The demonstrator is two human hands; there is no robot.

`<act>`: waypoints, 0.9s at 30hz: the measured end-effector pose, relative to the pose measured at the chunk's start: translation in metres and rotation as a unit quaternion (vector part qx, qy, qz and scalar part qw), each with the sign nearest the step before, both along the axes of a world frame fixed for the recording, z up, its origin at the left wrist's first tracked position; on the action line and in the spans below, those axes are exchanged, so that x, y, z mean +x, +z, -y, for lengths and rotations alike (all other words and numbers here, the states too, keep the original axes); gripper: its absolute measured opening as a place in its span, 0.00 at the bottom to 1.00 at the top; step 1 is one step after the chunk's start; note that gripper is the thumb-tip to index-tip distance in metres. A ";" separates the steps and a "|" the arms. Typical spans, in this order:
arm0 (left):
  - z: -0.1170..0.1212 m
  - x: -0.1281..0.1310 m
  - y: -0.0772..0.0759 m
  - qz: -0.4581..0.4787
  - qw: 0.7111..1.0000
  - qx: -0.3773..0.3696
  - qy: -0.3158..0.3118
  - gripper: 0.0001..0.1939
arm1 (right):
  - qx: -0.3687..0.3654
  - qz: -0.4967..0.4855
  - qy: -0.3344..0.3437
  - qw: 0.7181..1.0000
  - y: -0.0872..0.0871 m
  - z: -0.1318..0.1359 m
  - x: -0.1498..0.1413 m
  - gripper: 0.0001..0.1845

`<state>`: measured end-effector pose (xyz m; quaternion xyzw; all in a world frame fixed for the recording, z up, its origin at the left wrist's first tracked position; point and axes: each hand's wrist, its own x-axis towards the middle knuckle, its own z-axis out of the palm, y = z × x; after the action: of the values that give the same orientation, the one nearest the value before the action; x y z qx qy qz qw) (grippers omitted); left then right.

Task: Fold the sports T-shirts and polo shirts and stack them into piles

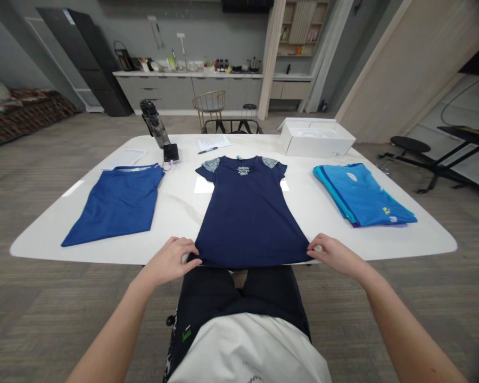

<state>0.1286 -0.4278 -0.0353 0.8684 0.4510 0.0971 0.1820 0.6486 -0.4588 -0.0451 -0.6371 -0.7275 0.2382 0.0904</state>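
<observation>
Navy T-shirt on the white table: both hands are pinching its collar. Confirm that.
That's wrong on one point: the head view shows the left hand and the right hand at the bottom hem, not the collar. The navy T-shirt is on the white table, as you said.

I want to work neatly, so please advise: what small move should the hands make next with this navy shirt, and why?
Probably lift the hem and fold it toward the collar. The navy shirt lies flat and spread out, and the left hand and right hand rest on its two bottom corners.
</observation>
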 end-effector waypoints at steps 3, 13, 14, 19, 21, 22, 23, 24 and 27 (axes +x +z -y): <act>-0.006 0.010 0.005 0.040 0.999 -0.026 0.014 0.14 | 0.024 0.009 0.000 1.000 0.003 -0.008 -0.009 0.17; -0.109 0.105 -0.044 0.040 0.991 0.119 0.040 0.23 | 0.186 0.029 0.015 0.982 -0.022 -0.101 -0.068 0.16; -0.114 0.109 -0.050 0.018 0.991 0.124 0.043 0.25 | 0.180 0.054 0.017 0.982 -0.024 -0.105 -0.067 0.16; -0.106 0.104 -0.066 -0.042 0.990 0.117 0.071 0.29 | 0.159 0.092 0.002 0.983 -0.030 -0.099 -0.050 0.16; -0.099 0.102 -0.064 -0.040 0.988 0.127 0.081 0.29 | 0.140 0.075 -0.016 0.987 -0.031 -0.104 -0.042 0.16; -0.100 0.103 -0.062 -0.039 0.986 0.132 0.089 0.29 | 0.132 0.065 -0.028 0.989 -0.031 -0.112 -0.038 0.17; -0.103 0.105 -0.059 -0.038 0.985 0.137 0.100 0.29 | 0.127 0.055 -0.043 0.989 -0.032 -0.125 -0.035 0.18; -0.110 0.110 -0.055 -0.036 0.983 0.143 0.110 0.29 | 0.128 0.047 -0.062 0.989 -0.033 -0.141 -0.031 0.19; -0.152 0.131 -0.046 -0.030 0.979 0.165 0.115 0.29 | 0.150 0.040 -0.130 0.979 -0.038 -0.206 -0.020 0.19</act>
<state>0.2593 -0.2761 -0.0816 0.8312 0.5309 0.1647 0.0100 0.6283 -0.2524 -0.0835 -0.7144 -0.6689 0.0865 0.1862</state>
